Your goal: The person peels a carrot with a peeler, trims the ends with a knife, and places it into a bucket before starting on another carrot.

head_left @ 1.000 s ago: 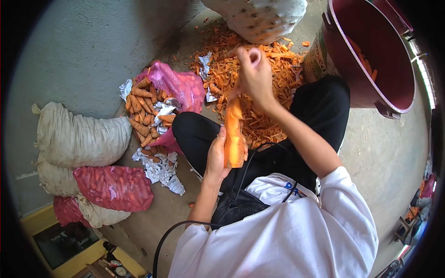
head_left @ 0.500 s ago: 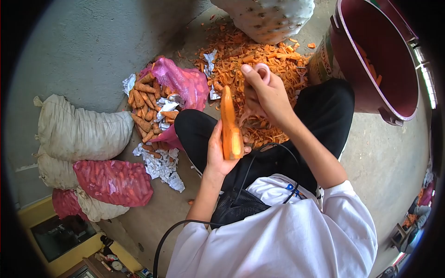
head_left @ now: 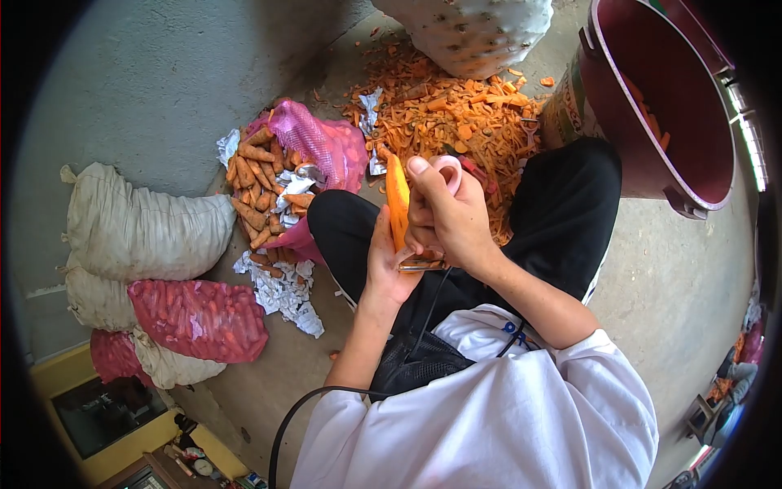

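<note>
A peeled orange carrot (head_left: pixel 397 196) points away from me, its lower end cupped in my left hand (head_left: pixel 386 265). My right hand (head_left: pixel 458 222) grips a peeler with a pink looped handle (head_left: pixel 448 169). The peeler's metal blade lies across the near end of the carrot, and my right fingers cover part of both. Beyond my hands, a pile of carrot peelings (head_left: pixel 464 114) spreads over the floor between my knees.
Unpeeled carrots (head_left: pixel 259 175) spill from a pink mesh sack (head_left: pixel 326 147) at the left. Farther left lie white sacks (head_left: pixel 147 216) and a full red mesh sack (head_left: pixel 199 320). A maroon tub (head_left: pixel 599 73) with some carrots inside stands at the right, a white sack (head_left: pixel 481 33) ahead.
My right hand has come down and left with the peeler, from above the peelings onto the near end of the carrot. My left hand still holds the carrot in nearly the same spot.
</note>
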